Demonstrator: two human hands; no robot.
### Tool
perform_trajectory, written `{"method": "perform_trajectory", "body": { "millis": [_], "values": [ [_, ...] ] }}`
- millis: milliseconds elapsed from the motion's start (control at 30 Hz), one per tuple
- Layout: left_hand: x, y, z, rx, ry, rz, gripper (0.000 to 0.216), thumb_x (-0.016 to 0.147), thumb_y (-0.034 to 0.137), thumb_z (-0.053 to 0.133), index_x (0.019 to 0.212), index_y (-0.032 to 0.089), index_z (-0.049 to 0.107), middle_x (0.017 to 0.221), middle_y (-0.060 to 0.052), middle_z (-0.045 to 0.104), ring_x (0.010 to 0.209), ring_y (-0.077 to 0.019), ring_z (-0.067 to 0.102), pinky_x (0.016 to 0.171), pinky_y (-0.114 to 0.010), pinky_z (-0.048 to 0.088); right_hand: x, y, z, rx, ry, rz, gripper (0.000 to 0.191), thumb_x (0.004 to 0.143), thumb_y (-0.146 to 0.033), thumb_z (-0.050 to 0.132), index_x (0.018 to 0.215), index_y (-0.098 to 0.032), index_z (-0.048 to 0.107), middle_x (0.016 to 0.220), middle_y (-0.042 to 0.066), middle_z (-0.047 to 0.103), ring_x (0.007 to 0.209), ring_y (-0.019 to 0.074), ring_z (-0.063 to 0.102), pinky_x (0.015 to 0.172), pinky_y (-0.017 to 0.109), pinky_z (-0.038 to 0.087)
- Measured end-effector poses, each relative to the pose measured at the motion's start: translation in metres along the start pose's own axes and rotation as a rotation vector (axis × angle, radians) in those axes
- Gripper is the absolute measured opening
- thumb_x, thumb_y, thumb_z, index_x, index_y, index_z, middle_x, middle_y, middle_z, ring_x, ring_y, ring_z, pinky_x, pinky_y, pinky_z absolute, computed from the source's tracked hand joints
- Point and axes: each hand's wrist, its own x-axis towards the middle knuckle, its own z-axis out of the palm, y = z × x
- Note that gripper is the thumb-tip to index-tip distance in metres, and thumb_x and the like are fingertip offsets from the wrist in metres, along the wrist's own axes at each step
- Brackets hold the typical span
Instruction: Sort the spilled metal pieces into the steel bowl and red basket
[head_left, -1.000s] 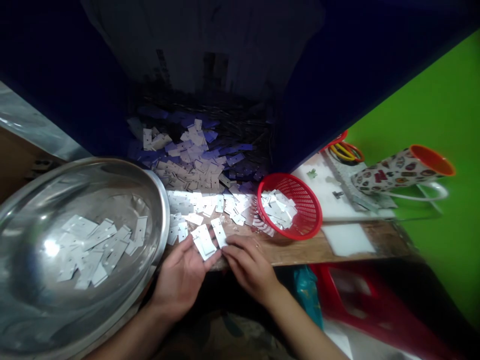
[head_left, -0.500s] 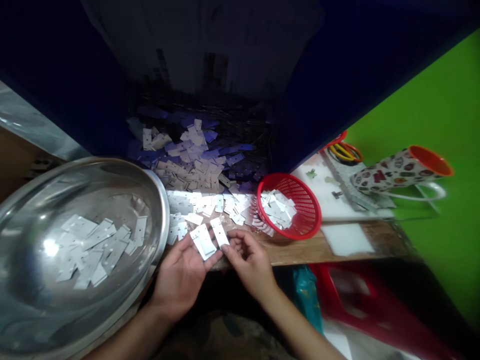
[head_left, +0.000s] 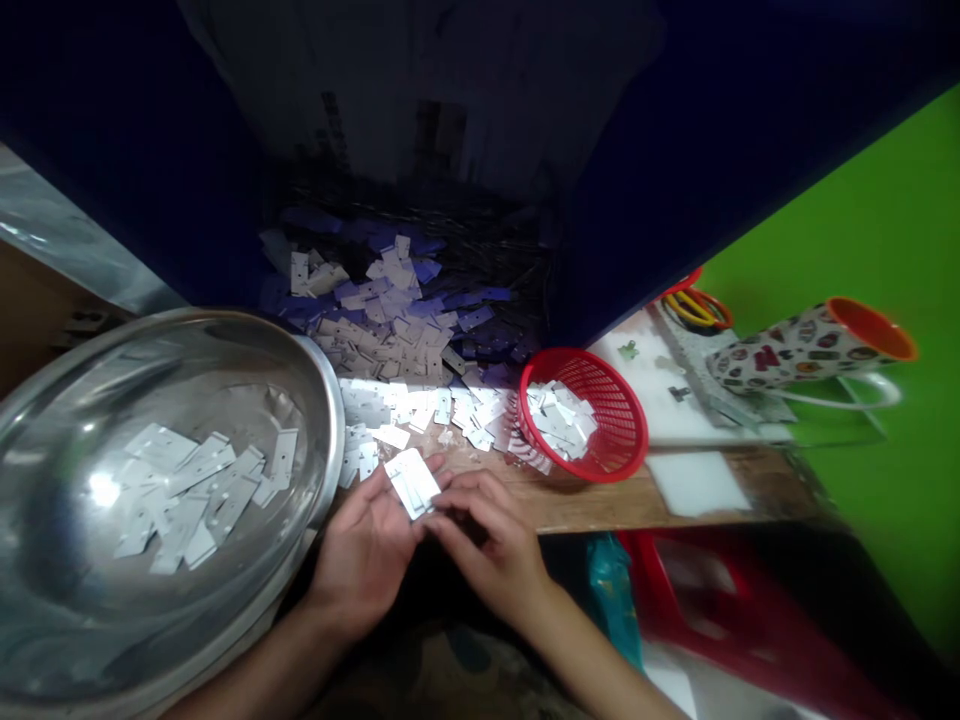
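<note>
Small flat silvery metal plates (head_left: 412, 482), some with holes, lie together in my left hand (head_left: 367, 555), palm up, fingers curled beneath them. My right hand (head_left: 491, 545) is closed at their lower right edge, thumb and fingertips pinching there; its fingers partly hide that corner. Just beyond my hands, more loose plates (head_left: 397, 345) are heaped on the wooden bench (head_left: 577, 507) and back into a dark blue recess. At my left, a large steel bowl (head_left: 330, 400) contains several similar plates. To the right, a red plastic basket (head_left: 626, 425) holds more of them.
Right of the basket stand a white board (head_left: 656, 405) and a smaller white block (head_left: 696, 483). A patterned mug (head_left: 795, 350) with an orange rim leans sideways near the green wall (head_left: 892, 220). Dark blue panels (head_left: 637, 200) enclose the heap. Below the bench is a red plastic stool (head_left: 757, 610).
The plate held apart in my right fingers has moved left onto the plates in my left hand. The view has shifted slightly.
</note>
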Motion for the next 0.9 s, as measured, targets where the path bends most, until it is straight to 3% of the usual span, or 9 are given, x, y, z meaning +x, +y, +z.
{"method": "perform_trajectory", "body": {
  "millis": [67, 267, 467, 600, 767, 900],
  "values": [
    [0.0, 0.0, 0.0, 0.016, 0.01, 0.026, 0.046, 0.095, 0.032, 0.038, 0.134, 0.01, 0.047, 0.127, -0.016, 0.062, 0.127, -0.027, 0.05, 0.111, -0.047, 0.03, 0.001, -0.002, -0.003, 0.0, -0.006, -0.041, 0.014, 0.084, -0.014, 0.064, 0.096, -0.021, 0.068, 0.092, 0.006, 0.063, 0.088, 0.0174, 0.061, 0.075, 0.03, 0.05],
    [0.001, -0.001, 0.0, 0.005, 0.004, 0.034, 0.045, 0.095, 0.033, 0.037, 0.135, 0.014, 0.046, 0.13, -0.014, 0.06, 0.129, -0.0265, 0.048, 0.111, -0.05, 0.029, 0.03, 0.015, -0.008, -0.142, 0.089, 0.031, 0.01, 0.088, -0.017, 0.058, 0.09, -0.02, 0.067, 0.086, 0.004, 0.061, 0.082, 0.0167, 0.06, 0.073, 0.029, 0.05],
    [-0.002, -0.002, -0.002, 0.072, 0.021, 0.064, 0.044, 0.094, 0.03, 0.042, 0.134, 0.014, 0.048, 0.132, -0.016, 0.058, 0.127, -0.0286, 0.049, 0.11, -0.052, 0.03, 0.087, 0.02, 0.007, -0.486, -0.095, 0.048, 0.018, 0.088, -0.02, 0.055, 0.105, -0.02, 0.06, 0.104, 0.008, 0.056, 0.095, 0.0209, 0.057, 0.085, 0.033, 0.047],
    [-0.006, 0.0, 0.0, 0.091, 0.022, 0.099, 0.048, 0.093, 0.031, 0.045, 0.137, 0.014, 0.045, 0.134, -0.016, 0.056, 0.128, -0.0302, 0.048, 0.11, -0.052, 0.031, 0.115, 0.016, 0.017, -0.687, -0.207, 0.127, 0.018, 0.085, -0.022, 0.058, 0.103, -0.017, 0.059, 0.1, 0.011, 0.055, 0.092, 0.0241, 0.055, 0.082, 0.036, 0.045],
    [-0.006, 0.004, 0.002, 0.081, 0.021, 0.09, 0.051, 0.095, 0.029, 0.039, 0.144, 0.014, 0.035, 0.138, -0.016, 0.053, 0.133, -0.0282, 0.043, 0.114, -0.051, 0.024, 0.113, 0.017, 0.013, -0.453, -0.139, 0.134, 0.004, 0.081, -0.014, 0.058, 0.083, -0.019, 0.058, 0.084, 0.004, 0.059, 0.076, 0.0171, 0.056, 0.073, 0.03, 0.045],
    [-0.002, 0.004, 0.001, 0.027, -0.034, 0.059, 0.052, 0.097, 0.028, 0.031, 0.147, 0.015, 0.029, 0.141, -0.015, 0.05, 0.136, -0.0247, 0.038, 0.116, -0.051, 0.016, 0.085, 0.015, 0.006, 0.081, 0.031, 0.314, 0.006, 0.081, -0.024, 0.06, 0.081, -0.019, 0.057, 0.069, -0.002, 0.059, 0.06, 0.0124, 0.055, 0.059, 0.025, 0.046]
  ]
}}
